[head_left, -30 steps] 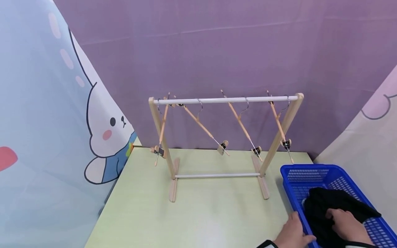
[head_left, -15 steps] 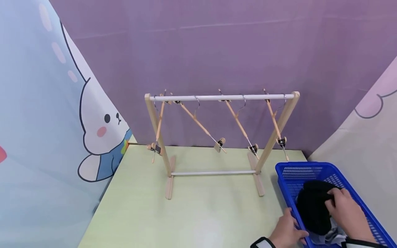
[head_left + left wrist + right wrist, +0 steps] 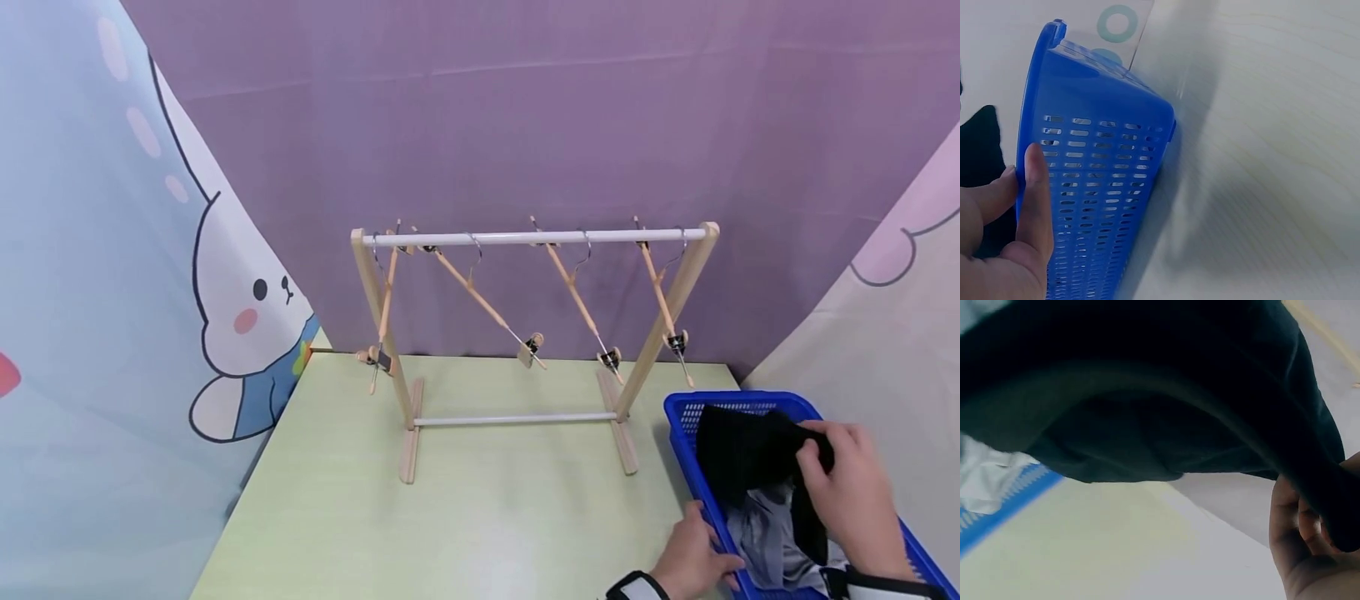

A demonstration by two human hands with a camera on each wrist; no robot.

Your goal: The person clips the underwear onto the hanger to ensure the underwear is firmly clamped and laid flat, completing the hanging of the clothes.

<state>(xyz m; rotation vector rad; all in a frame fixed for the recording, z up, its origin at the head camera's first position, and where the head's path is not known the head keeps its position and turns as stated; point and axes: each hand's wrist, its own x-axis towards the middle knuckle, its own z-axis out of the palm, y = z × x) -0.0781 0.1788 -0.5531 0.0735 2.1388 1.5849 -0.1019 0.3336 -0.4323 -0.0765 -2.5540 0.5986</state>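
My right hand (image 3: 855, 483) pinches a black piece of clothing (image 3: 738, 450) by its edge and holds it up over the blue basket (image 3: 697, 483). In the right wrist view the black cloth (image 3: 1147, 437) arches across, its edge between thumb and fingers. What kind of garment it is cannot be told. My left hand (image 3: 693, 554) grips the basket's near-left rim. The left wrist view shows the thumb inside and the fingers (image 3: 1036, 194) outside the perforated wall. Grey and white clothing (image 3: 772, 533) lies crumpled in the basket below the black cloth.
A wooden rack (image 3: 678, 300) with a white top bar (image 3: 517, 238) stands on the pale green table (image 3: 510, 517). Several clip hangers (image 3: 573, 292) hang from the bar at angles. A purple curtain (image 3: 525, 125) closes off the back, with printed cloth at both sides.
The right hand has lifted the black cloth from the pile, uncovering the grey and white clothing beneath. The left hand stays on the basket rim. The view has shifted slightly.
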